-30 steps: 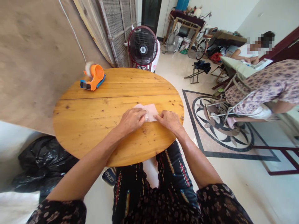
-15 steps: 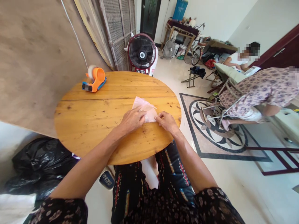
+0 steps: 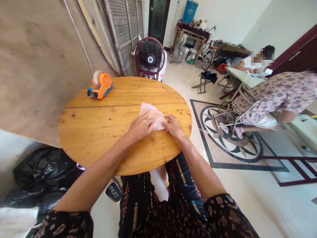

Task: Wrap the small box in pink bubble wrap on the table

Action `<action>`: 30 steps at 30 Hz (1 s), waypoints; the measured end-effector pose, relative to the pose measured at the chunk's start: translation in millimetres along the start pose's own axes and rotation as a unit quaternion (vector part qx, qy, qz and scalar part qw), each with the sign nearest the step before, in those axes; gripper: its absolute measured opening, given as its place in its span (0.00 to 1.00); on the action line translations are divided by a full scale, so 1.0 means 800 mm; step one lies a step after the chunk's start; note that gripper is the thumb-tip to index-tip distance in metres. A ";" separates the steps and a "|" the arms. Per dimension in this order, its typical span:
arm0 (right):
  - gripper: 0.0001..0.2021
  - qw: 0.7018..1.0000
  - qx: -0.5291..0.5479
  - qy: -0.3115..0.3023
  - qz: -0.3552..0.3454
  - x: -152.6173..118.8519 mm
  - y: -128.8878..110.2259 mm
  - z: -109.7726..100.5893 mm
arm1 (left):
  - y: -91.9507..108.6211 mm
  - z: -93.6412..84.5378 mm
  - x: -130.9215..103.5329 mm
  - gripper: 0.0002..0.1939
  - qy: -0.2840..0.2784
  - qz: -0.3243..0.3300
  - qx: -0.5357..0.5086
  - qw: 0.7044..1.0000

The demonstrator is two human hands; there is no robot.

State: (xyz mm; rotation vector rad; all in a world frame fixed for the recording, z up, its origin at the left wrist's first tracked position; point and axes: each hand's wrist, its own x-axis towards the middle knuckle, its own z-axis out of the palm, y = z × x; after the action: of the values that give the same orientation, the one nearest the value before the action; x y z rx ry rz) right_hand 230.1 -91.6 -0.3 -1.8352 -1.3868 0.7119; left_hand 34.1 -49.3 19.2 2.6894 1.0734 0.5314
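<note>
Hands at centre of frame, both on one thing. We note the left hand [image 3: 140, 127] lying palm down on a small pale pink packet [image 3: 151, 114], its fingers spread flat and released, pressing rather than gripping. The right hand [image 3: 173, 125] meets the packet from the right; its fingers [image 3: 166, 118] are bent onto the packet's near right edge, and we cannot tell whether they pinch the edge or only press it. The packet lies flat on the round wooden worktop [image 3: 99, 132], right of the worktop's middle, its far corner showing above the knuckles. An orange tape dispenser [image 3: 100, 86] sits well apart at the worktop's upper left rim. A standing fan [image 3: 150, 59] is beyond the far edge. At right of frame, another person in a patterned dress [image 3: 272, 96] bends over.
</note>
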 end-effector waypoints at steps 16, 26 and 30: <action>0.20 0.992 -0.018 0.089 -0.090 -0.001 -0.007 0.022 | 0.002 -0.005 -0.001 0.16 -0.005 -0.008 -0.010 1.000; 0.21 0.985 0.056 0.072 -0.149 -0.006 -0.022 0.033 | -0.003 0.000 0.001 0.17 0.008 -0.013 -0.042 0.999; 0.21 0.984 0.050 0.065 -0.155 -0.010 -0.031 0.036 | -0.006 0.002 0.004 0.23 0.027 -0.009 -0.075 0.997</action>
State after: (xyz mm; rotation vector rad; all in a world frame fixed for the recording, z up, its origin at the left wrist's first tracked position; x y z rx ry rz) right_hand 191.4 -89.4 3.1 -1.5139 -1.4782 0.4833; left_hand 33.9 -43.9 16.7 2.5474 1.0263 0.6584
